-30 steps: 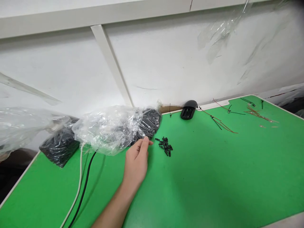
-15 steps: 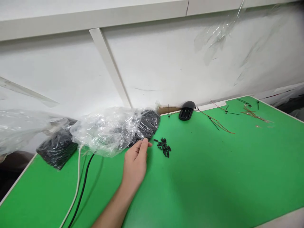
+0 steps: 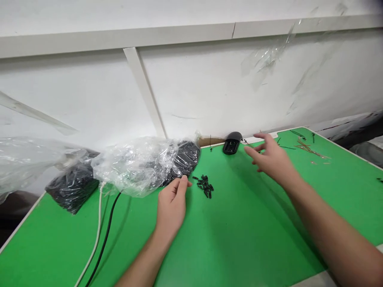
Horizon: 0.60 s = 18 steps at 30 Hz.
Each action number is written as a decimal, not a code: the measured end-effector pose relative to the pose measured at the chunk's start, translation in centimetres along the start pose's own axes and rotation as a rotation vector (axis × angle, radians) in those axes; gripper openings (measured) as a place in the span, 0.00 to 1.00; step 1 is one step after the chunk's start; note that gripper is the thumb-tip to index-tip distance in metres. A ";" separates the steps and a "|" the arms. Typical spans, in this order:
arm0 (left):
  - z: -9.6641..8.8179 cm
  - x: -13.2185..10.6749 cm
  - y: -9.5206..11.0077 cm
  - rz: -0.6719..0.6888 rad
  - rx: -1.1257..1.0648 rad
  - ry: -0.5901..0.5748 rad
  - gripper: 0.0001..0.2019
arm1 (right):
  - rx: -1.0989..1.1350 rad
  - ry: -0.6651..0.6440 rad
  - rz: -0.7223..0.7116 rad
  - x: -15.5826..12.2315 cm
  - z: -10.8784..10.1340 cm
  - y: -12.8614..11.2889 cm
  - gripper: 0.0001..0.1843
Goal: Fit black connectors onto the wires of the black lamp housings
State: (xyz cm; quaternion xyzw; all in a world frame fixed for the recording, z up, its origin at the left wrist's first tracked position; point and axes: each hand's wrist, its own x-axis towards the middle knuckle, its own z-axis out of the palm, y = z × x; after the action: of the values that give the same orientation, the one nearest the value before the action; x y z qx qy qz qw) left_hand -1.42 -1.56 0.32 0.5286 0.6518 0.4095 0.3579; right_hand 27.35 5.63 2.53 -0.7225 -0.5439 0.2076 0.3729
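My left hand (image 3: pixel 172 201) is closed, thumb pressed against curled fingers, at the lower right edge of a clear plastic bag (image 3: pixel 128 165) with small black parts (image 3: pixel 187 155) inside. Whatever lies in its fingertips is hidden. Just right of that hand, a loose heap of small black plastic pieces (image 3: pixel 205 186) lies on the green tabletop (image 3: pixel 239 231). My right hand (image 3: pixel 266 157) is in the air over the table, fingers apart, with nothing visible in it. To its left rests a black computer mouse (image 3: pixel 231 143), its underside with an open battery compartment facing me.
Another plastic bag of black parts (image 3: pixel 73 183) lies at the left edge. A white cable (image 3: pixel 98 223) and a black cable (image 3: pixel 106 229) run toward me. Thin wires (image 3: pixel 311 149) are scattered at the back right. A white wall (image 3: pixel 203 87) stands behind the table.
My right hand has come into view from the right, reaching toward the mouse and wires. My left hand keeps its place by the bag. The view has tilted up slightly.
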 end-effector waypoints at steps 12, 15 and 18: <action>0.1 -0.3 0.1 0.012 0.005 -0.030 0.29 | 0.599 0.020 0.185 2.7 5.1 1.5 0.43; 0.1 -0.2 0.1 0.017 0.002 -0.026 0.29 | 0.761 0.040 0.202 2.3 4.8 0.9 0.41; 0.2 -0.2 0.1 0.012 0.003 -0.025 0.29 | 0.884 0.024 0.155 1.5 4.3 -0.1 0.37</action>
State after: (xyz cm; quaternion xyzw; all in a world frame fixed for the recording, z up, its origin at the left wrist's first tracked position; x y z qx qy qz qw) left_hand -1.20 -1.76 0.31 0.5382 0.6446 0.4040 0.3627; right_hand 24.75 8.41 0.03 -0.5348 -0.3427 0.4389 0.6355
